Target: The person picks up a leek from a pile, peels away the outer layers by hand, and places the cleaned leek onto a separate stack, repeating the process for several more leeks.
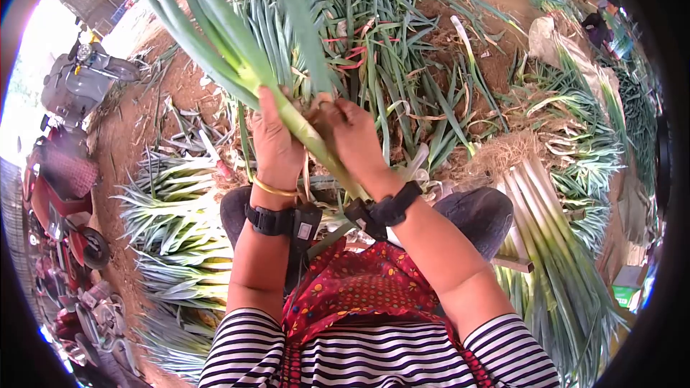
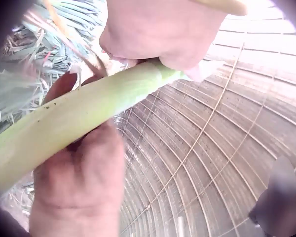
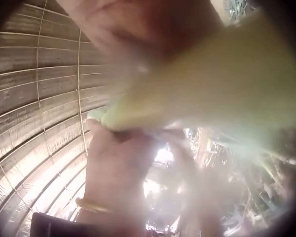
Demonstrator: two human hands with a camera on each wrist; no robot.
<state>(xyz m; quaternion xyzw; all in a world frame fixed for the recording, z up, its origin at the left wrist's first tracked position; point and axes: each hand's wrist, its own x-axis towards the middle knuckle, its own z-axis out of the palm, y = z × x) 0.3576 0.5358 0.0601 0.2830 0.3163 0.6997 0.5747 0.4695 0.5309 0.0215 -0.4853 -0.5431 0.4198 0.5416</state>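
Left (image 1: 274, 142), right hands (image 1: 357, 140) grip leek (image 1: 303, 129) — seemingly.

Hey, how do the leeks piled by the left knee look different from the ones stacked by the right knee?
The left pile lies crosswise with its leaves fanning out to the left, whereas the right bundle lies lengthwise, white ends forward and leaves trailing back. The left pile looks stubbier and more ruffled; the right bundle shows long, straight stalks side by side. Both have pale stalks turning into green leaves.
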